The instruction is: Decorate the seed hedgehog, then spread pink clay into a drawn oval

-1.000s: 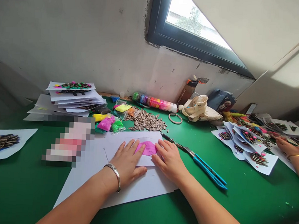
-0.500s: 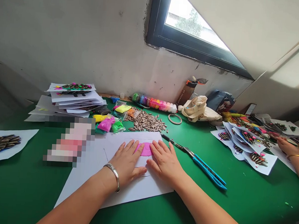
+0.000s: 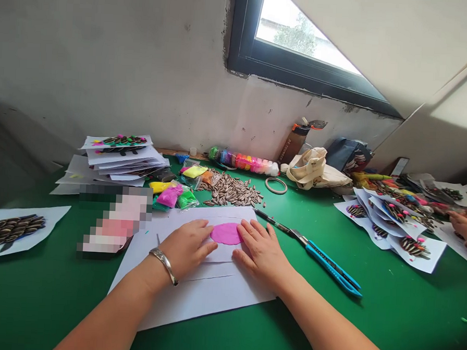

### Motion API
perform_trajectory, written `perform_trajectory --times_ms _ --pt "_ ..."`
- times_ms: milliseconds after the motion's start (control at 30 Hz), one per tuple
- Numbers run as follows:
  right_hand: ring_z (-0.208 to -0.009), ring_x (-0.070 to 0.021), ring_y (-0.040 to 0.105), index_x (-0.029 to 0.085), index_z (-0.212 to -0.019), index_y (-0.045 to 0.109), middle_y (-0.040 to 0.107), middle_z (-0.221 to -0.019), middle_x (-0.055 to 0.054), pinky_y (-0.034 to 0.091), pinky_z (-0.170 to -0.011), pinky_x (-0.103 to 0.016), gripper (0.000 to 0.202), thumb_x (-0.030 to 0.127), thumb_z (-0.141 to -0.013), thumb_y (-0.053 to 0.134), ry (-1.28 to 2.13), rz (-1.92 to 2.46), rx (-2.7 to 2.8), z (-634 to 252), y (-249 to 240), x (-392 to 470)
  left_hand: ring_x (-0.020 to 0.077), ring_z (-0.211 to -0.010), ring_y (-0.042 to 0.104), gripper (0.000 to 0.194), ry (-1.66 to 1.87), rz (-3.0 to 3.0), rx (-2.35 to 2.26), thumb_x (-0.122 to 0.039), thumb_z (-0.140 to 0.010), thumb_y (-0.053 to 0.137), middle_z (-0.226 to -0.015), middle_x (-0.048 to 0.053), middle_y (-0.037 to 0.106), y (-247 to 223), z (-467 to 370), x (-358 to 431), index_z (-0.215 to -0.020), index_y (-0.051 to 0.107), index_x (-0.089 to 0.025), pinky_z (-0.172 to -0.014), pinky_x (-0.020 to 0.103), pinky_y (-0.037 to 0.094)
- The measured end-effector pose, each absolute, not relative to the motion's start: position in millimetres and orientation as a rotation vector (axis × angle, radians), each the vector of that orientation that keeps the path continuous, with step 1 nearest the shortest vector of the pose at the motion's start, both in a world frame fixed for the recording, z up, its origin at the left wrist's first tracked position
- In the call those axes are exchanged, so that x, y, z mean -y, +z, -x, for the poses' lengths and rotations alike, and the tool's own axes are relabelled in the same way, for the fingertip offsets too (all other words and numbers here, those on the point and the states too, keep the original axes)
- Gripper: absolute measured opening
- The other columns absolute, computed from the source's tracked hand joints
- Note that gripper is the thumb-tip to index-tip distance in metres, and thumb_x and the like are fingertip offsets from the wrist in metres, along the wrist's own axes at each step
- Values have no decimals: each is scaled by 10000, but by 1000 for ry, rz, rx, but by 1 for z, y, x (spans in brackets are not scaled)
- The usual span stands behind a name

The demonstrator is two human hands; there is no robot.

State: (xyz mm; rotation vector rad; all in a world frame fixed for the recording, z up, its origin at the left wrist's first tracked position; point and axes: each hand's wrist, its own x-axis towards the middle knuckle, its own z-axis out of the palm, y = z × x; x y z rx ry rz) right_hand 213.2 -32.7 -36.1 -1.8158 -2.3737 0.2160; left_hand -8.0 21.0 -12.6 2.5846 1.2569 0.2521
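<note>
A flat pink oval of modelling clay (image 3: 226, 233) lies on a white sheet of paper (image 3: 207, 304) in front of me. My right hand (image 3: 261, 249) rests flat with fingers stretched out, its fingertips on the clay's right edge. My left hand (image 3: 188, 246), with a silver bangle at the wrist, is at the clay's left side, thumb stretched out and fingers partly bent and hidden from view; nothing shows in it. Thin dark lines mark the paper below the clay. A blue utility knife (image 3: 326, 263) and a dark pen (image 3: 270, 218) lie right of the sheet.
Behind the paper lie sunflower seeds (image 3: 236, 190), bags of coloured clay (image 3: 172, 195) and a tape roll (image 3: 275, 185). Stacked sheets with seed pictures (image 3: 124, 161) stand back left, others (image 3: 395, 225) lie right. Another person's hand (image 3: 465, 229) is at the far right.
My left hand has drawn back leftward off the clay, its fingers bending, so more of the pink oval shows. My right hand stays flat at the right edge. The view has shifted slightly.
</note>
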Motion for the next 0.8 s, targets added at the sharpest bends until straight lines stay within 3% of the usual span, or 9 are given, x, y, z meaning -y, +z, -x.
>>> perform_trajectory --times_ms 267,500,700,800 --pt "-1359 -299 244 234 -1412 348 340 -1470 -40 133 -1084 -594 576 503 -903 370 191 1819 2370 -213 -38 32 250 -1168 542 394 375 -2466 -1485 -251 -863 403 -1241 110 608 -15 13 -29 -1167 627 -142 -1009 388 422" --pt "-1352 -300 266 237 -1405 359 354 -1464 -48 155 -1077 -600 565 491 -901 387 174 1809 2372 -212 -37 34 229 -1113 573 349 425 -2569 -1357 -209 -889 392 -1189 111 635 -20 10 -27 -1105 660 -155 -983 363 447" --pt "-1350 -294 273 231 -1441 274 356 -1461 -77 168 -1074 -594 618 478 -892 413 161 1831 2370 -211 -32 33 244 -1091 555 283 314 -2664 -1207 -181 -892 416 -1065 110 652 -22 9 -25 -959 691 -167 -978 378 432" --pt "-1342 -307 284 255 -1401 365 344 -1466 -103 151 -1070 -602 576 512 -887 413 110 1828 2404 -203 -15 33 245 -1060 556 255 285 -2651 -1214 -176 -882 428 -1032 114 648 -22 8 -26 -916 679 -154 -962 381 435"
